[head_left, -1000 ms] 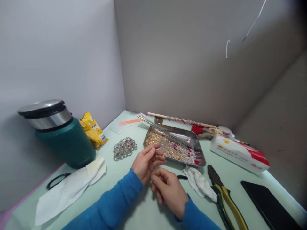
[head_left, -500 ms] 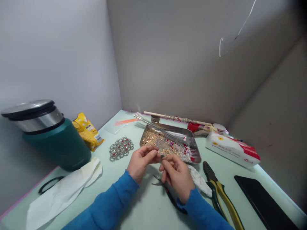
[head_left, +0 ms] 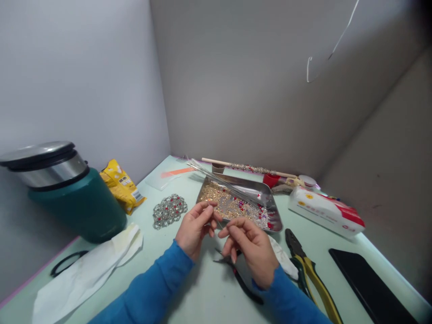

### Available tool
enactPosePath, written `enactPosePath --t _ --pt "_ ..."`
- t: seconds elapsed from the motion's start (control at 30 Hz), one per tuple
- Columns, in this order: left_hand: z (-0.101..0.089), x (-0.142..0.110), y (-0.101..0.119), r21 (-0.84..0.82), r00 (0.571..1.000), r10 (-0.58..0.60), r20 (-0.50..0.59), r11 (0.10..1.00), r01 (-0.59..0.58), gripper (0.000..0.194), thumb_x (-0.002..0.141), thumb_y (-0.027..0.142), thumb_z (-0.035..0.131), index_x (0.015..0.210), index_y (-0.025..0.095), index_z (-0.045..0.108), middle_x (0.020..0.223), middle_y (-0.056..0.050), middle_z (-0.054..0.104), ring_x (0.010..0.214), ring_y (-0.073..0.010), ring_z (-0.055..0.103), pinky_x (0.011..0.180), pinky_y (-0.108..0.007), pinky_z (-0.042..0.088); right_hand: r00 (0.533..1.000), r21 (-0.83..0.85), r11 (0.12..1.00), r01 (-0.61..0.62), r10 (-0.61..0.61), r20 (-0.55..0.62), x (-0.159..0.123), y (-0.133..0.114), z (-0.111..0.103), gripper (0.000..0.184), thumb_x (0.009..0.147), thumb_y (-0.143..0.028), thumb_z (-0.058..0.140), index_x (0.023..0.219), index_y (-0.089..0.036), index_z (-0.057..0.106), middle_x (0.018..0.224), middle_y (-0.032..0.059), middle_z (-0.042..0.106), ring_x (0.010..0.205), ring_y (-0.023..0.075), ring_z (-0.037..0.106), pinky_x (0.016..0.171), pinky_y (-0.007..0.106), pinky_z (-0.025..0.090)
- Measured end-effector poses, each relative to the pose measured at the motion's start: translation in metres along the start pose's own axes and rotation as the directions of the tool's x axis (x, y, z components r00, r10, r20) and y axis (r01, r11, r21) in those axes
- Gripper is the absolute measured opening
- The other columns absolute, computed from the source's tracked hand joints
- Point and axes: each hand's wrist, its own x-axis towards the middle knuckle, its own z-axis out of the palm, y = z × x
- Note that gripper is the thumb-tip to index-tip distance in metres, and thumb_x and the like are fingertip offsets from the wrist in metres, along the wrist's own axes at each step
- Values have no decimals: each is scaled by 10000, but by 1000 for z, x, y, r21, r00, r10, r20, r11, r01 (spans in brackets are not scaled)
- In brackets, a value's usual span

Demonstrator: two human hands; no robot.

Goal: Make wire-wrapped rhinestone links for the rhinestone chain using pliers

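Observation:
My left hand [head_left: 197, 226] is closed in a pinch just in front of the metal tray [head_left: 277, 216]. Opposite it, my right hand [head_left: 249, 245] also pinches with thumb and forefinger. A thin wire [head_left: 219, 222] spans the short gap between the two sets of fingertips; its ends are hidden in them. Gold, clear, red and purple beads [head_left: 222, 200] lie loose in the tray. A bundle of straight metal wires [head_left: 219, 179] rests slantwise across it. Below my right hand, black-handled pliers [head_left: 241, 279] lie on the table.
To the left lies a beaded mesh piece [head_left: 169, 210], near a yellow packet [head_left: 123, 186], a big green flask [head_left: 79, 202] and white tissue [head_left: 91, 270]. Yellow-green pliers [head_left: 312, 274], a black phone-like slab [head_left: 367, 283] and a tissue pack [head_left: 326, 210] are at right. A beaded stick [head_left: 251, 167] lies behind.
My hands have moved slightly apart, the left one going a little left. More of the wire now shows between them. More of the black-handled pliers is uncovered.

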Motion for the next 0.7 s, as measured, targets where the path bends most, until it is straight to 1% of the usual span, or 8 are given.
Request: enactPosePath --t 0.07,0.13,0.27,0.37,0.53,0.7 --pt "2 -1 -2 -10 999 10 36 1000 -10 237 801 333 555 958 156 538 657 13 580 420 -47 457 351 -145 354 1000 -2 1000 -14 14 15 -2 1 2 191 790 -329 586 820 -165 492 727 22 663 448 107 607 343 163 394" --pt "2 -2 -4 -37 997 -8 74 999 11 215 821 343 516 949 170 510 633 26 561 355 -40 402 296 -142 298 999 -9 1000 -21 21 28 -3 3 4 201 779 -330 597 809 -165 487 711 24 665 443 109 607 341 161 390" --pt "2 -3 -7 -49 993 -45 113 998 51 166 847 314 470 940 177 475 607 38 542 293 -25 327 249 -126 222 999 -34 999 -24 26 40 -5 5 6 192 758 -310 617 783 -165 494 680 7 655 443 101 604 345 152 384" --pt "2 -3 -7 -36 992 -46 119 998 50 144 858 295 452 938 177 466 596 44 536 280 -20 322 242 -119 218 999 -46 999 -25 26 24 -6 6 6 188 747 -302 625 771 -166 497 658 -5 645 429 92 591 338 147 373" --pt "2 -3 -8 -18 990 -74 119 997 76 132 854 289 458 929 180 453 562 54 525 287 -41 383 240 -122 244 1000 -84 996 -23 24 14 -6 7 4 185 747 -309 623 748 -159 514 627 -12 629 400 71 557 340 148 367" --pt "1 -2 -9 -3 992 -73 101 997 73 146 854 307 458 927 181 460 549 62 517 283 -38 365 249 -131 270 999 -104 994 -35 35 0 -5 7 3 194 744 -321 622 739 -158 519 617 -19 613 398 67 545 341 149 358"
